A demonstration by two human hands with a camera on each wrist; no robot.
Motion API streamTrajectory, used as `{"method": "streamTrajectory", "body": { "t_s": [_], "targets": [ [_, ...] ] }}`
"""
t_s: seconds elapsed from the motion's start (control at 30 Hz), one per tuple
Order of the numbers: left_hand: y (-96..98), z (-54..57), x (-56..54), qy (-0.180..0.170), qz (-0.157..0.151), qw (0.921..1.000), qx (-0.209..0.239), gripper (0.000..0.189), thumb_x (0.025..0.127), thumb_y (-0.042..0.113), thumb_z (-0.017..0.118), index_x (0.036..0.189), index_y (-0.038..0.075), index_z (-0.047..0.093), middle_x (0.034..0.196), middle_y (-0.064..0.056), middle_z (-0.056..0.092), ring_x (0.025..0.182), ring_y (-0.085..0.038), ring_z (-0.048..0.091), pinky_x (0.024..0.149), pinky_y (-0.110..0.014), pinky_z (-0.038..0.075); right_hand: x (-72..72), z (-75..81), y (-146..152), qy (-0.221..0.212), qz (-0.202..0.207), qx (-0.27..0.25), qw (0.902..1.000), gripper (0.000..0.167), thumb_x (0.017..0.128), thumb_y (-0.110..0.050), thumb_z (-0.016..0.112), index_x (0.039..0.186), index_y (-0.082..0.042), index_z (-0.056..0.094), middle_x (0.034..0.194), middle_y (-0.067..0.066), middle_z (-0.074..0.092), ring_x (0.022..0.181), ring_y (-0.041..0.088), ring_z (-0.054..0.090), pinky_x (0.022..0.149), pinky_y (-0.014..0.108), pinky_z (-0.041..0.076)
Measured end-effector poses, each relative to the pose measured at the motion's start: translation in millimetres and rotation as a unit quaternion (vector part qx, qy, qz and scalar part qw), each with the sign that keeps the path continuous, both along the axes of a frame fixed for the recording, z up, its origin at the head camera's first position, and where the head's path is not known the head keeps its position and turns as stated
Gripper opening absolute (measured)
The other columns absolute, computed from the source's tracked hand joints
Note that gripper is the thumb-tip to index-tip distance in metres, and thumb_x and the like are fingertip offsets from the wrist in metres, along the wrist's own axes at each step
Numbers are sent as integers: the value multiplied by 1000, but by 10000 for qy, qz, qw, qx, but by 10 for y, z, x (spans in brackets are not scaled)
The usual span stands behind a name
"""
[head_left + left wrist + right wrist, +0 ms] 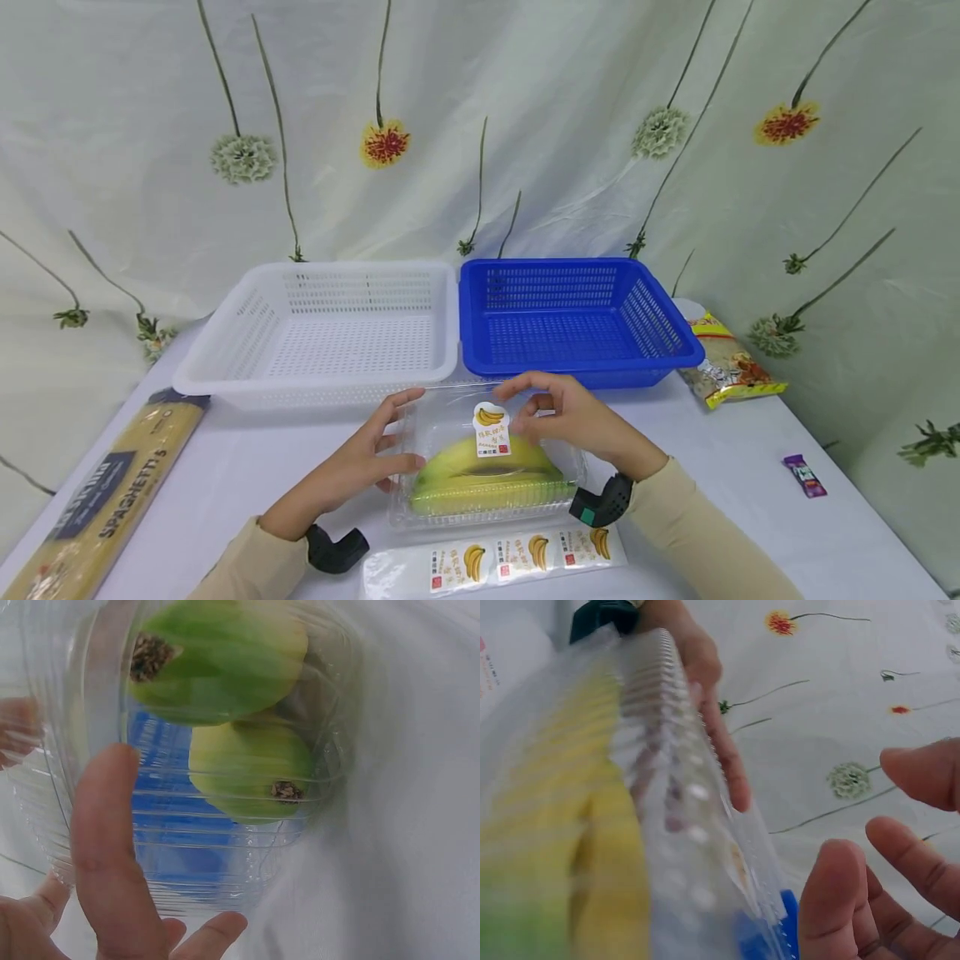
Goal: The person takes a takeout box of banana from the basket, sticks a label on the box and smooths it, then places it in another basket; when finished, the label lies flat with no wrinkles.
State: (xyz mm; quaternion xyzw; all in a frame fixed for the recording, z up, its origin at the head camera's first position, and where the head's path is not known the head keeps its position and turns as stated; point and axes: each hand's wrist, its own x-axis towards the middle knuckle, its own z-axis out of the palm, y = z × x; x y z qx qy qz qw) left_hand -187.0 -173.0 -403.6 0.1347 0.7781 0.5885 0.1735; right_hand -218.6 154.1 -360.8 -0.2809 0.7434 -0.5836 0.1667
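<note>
Transparent plastic box (446,417), on the white tablecloth (262,467), just in front of the two baskets. Bananas (480,492) inside, yellow going green at the ends, seen only through ribbed, glaring plastic; I cannot count them. Right hand (577,421) covers the box's far right corner; whether the lid is fastened, I cannot tell. In the left wrist view, two green banana ends with dark tips show through the wall. The right wrist view is blurred along the box edge.

Position: box lies between the hands. Left hand (367,450) is spread at its left end, thumb laid along the wall, fingers apart. Right hand is loosely bent above the lid, index near the far edge; right wrist view shows gaps between the digits and nothing pinched. Contact of its fingertips with the lid: cannot tell.

Labels: a white sticker (492,432) on the lid carries a banana picture, orange characters and a red seal, too small for me to read surely. A label strip (397,571) just in front of the box bears three of similar design, set sideways. Long pasta packet (112,492) at left, cut off below, reads "SPAGHETTI"; brand panel uncertain. Yellow-edged packet (731,362) beside the blue basket (577,367), which adjoins the white basket (322,387). Small purple packet (804,476) far right; lettering illegible.
</note>
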Motion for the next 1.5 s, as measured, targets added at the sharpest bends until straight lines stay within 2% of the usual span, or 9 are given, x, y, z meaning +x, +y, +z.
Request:
{"method": "streamTrajectory", "body": {
  "t_s": [0.13,0.37,0.7,1.0,1.2,1.27,1.4,1.47,1.5],
  "targets": [
    [-1,-2,-2,-20,-3,10000,22,96,91,15,75,171,20,22,173,-31,11,153,-66,23,66,-44,58,-92,86,232,25,-248,-247,9994,42,102,-10,71,139,9,62,139,18,63,90,20,66,79,32,58],
    [-2,0,-8,-70,-24,10000,50,96,92,15,75,171,20,21,173,-31,9,153,-66,21,66,-44,58,-189,255,642,452,-1360,-278,9893,33,106,-8,65,136,6,63,137,8,64,100,20,67,80,32,59],
    [-8,-16,-17,-74,-57,9999,76,96,93,14,75,171,20,20,173,-31,8,154,-65,20,66,-43,58,-297,309,1175,879,-2622,-77,9610,21,110,-20,65,131,-20,70,127,-9,66,98,15,63,77,26,57],
    [-2,5,-12,-137,-34,9999,60,96,92,15,75,171,21,20,173,-31,5,154,-66,17,68,-44,58,-374,252,1615,782,-3594,617,9279,34,111,-30,64,142,-15,65,119,-18,64,94,14,60,75,24,54],
    [-5,16,-14,-151,-60,9998,81,96,92,15,75,171,20,20,173,-32,5,154,-66,17,69,-45,58,-423,184,1765,611,-3819,1129,9152,52,112,-27,60,154,3,51,136,11,59,88,12,57,69,25,51],
    [-9,16,-15,-163,-59,9998,86,96,93,15,75,171,21,19,173,-32,5,154,-66,17,70,-45,58,-426,172,1784,488,-3855,1267,9127,54,113,-27,58,156,4,49,148,24,54,99,19,61,74,29,53],
    [-11,14,-15,-178,-59,9998,90,96,93,15,75,171,21,19,173,-32,4,154,-66,17,70,-45,58,-450,161,1819,177,-3617,1628,9178,59,113,-28,56,161,4,42,161,38,39,125,46,55,88,47,55],
    [-7,15,-13,-184,-62,9998,89,96,92,15,75,171,21,20,173,-32,4,154,-66,17,70,-45,58,-475,149,1823,73,-3387,1882,9219,61,113,-28,57,162,3,39,163,41,32,127,51,53,86,49,56],
    [-6,15,-13,-182,-62,9998,82,96,92,15,75,171,21,20,173,-32,4,154,-66,17,70,-45,58,-487,143,1824,35,-3268,1972,9243,62,112,-29,59,162,4,39,163,42,31,119,46,57,81,46,57]
  ]
}}
